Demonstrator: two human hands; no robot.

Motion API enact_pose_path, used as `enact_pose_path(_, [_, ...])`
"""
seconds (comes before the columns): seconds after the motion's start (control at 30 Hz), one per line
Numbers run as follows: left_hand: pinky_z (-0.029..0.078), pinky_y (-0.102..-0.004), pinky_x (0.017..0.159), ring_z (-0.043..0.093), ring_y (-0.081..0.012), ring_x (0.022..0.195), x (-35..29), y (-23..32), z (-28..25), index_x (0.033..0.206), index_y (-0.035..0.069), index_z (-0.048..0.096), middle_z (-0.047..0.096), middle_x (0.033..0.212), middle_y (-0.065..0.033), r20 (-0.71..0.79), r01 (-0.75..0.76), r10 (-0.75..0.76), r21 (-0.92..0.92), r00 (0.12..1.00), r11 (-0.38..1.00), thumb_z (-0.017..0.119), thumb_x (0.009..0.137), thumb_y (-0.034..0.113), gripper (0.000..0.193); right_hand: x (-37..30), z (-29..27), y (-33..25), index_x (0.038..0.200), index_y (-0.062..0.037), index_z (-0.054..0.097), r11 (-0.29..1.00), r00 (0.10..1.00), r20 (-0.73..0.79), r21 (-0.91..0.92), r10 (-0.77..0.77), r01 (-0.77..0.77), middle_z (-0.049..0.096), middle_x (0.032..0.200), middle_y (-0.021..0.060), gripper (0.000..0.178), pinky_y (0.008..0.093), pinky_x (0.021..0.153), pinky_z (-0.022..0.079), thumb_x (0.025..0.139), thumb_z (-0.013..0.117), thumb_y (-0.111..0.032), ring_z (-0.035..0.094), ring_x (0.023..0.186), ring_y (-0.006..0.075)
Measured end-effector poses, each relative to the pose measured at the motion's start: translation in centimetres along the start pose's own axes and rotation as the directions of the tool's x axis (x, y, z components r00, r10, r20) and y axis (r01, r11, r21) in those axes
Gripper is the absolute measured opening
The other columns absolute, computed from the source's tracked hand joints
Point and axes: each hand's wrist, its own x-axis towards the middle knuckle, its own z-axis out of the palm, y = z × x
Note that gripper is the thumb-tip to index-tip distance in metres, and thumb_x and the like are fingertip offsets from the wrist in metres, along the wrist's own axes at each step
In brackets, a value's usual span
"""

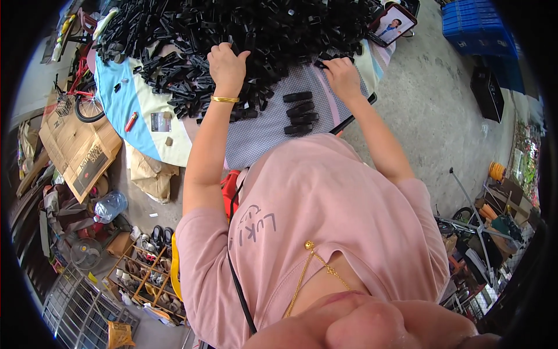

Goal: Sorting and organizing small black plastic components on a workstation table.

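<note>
A large heap of small black plastic pieces [174,75], long and narrow like clips, covers the far part of a cloth-covered table [256,136]. At the near edge of the heap is my left hand [226,72], its fingers bent and the thumb out to the right, around a black piece that is mostly hidden. My right hand [344,78] is farther right over the dotted cloth. Its fingers are closed on a black plastic piece [319,63]. Between my forearms, several black pieces [300,109] lie in a short stacked row on the cloth.
A phone or tablet [393,24] with a lit screen stands at the table's far right. A red lighter [131,121] and a small card [161,122] lie on the left cloth. Blue crates [478,29], flattened cardboard [81,148] and a shoe rack [148,273] stand around.
</note>
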Motion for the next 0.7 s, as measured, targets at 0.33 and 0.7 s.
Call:
enact_pose_path(0.33, [0.045,-0.0386,0.081,0.054,-0.0312,0.091,-1.3,-1.0,0.2,0.089,0.003,0.062,0.062,0.093,-0.0114,-0.04,-0.059,0.059,-0.011,0.997,0.998,0.073,0.073,0.014,0.022,1.1,1.2,-1.4,0.095,-0.0068,0.067,0.995,1.0,-0.023,0.099,-0.002,0.005,0.064,0.092,0.0059,0.02,0.0362,0.078,0.048,0.076,0.068,-0.012,0.056,0.088,0.028])
enact_pose_path(0.7, [0.045,-0.0382,0.082,0.053,-0.0299,0.093,-6.7,3.8,1.6,0.088,0.005,0.056,0.057,0.1,-0.0112,-0.066,-0.523,0.542,-0.381,0.838,0.762,0.058,0.072,0.003,0.016,-2.3,0.9,-5.9,0.102,-0.0113,0.068,0.911,0.951,0.304,0.406,-0.058,-0.074,0.062,0.084,0.0116,0.019,0.0396,0.073,0.048,0.086,0.061,-0.016,0.059,0.082,0.0298])
